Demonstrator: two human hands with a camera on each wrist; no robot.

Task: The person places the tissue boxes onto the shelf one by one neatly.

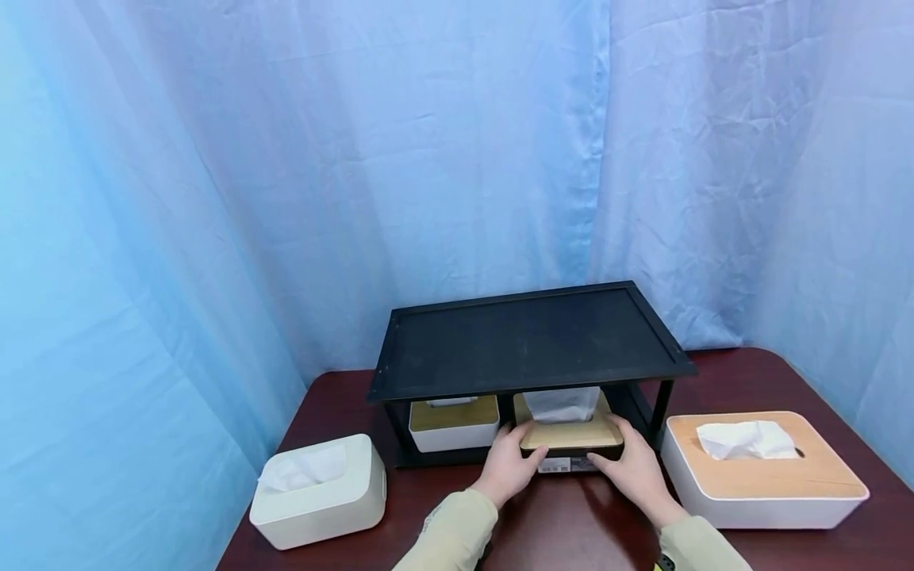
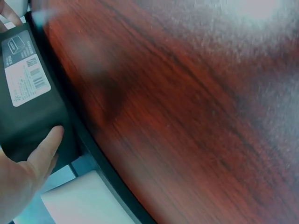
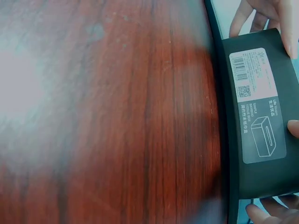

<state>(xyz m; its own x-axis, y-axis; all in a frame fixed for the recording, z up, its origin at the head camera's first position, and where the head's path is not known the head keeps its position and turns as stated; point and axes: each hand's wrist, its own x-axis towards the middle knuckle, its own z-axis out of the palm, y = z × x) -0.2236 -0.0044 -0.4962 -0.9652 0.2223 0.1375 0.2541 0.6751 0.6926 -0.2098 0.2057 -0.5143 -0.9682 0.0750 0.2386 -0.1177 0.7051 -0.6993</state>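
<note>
A black tissue box (image 1: 571,434) with a light wooden lid and a white tissue sticking up stands at the front of a black two-tier shelf (image 1: 514,341), under its top. My left hand (image 1: 505,466) grips the box's left end, and my right hand (image 1: 634,469) holds its right end. Close up in the right wrist view, the box's black face carries a printed label (image 3: 258,105), with fingers (image 3: 268,212) at one end. The left wrist view shows a thumb (image 2: 46,144) against the same black face. The box's far side is hidden.
Left of it on the lower tier sits a white tissue box (image 1: 455,436) with a wooden lid. A white tissue box (image 1: 328,507) stands on the dark red table (image 1: 557,527) at the left; a larger wood-topped one (image 1: 778,511) is at the right. Blue curtains (image 1: 457,159) hang behind.
</note>
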